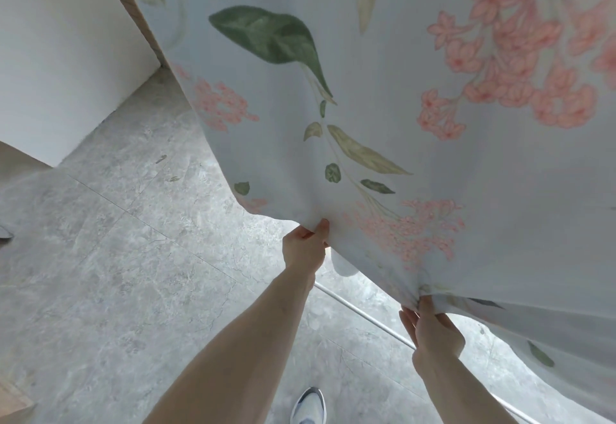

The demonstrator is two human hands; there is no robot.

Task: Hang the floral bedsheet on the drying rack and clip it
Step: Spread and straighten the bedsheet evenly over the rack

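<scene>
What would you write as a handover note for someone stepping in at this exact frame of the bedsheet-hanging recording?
Left hand: pinches the lower edge of the floral bedsheet.
Right hand: grips the same edge further right, with the cloth bunched at the fingers.
Sheet: already hanging from above and filling the upper right of the view. Its top and whatever it hangs on are out of frame.
A thin white bar runs low across the grey tiled floor beneath the hem; it may be part of the rack.
Done: the sheet appears draped.
Left: straighten the hem and clip it. No clips are visible.
</scene>
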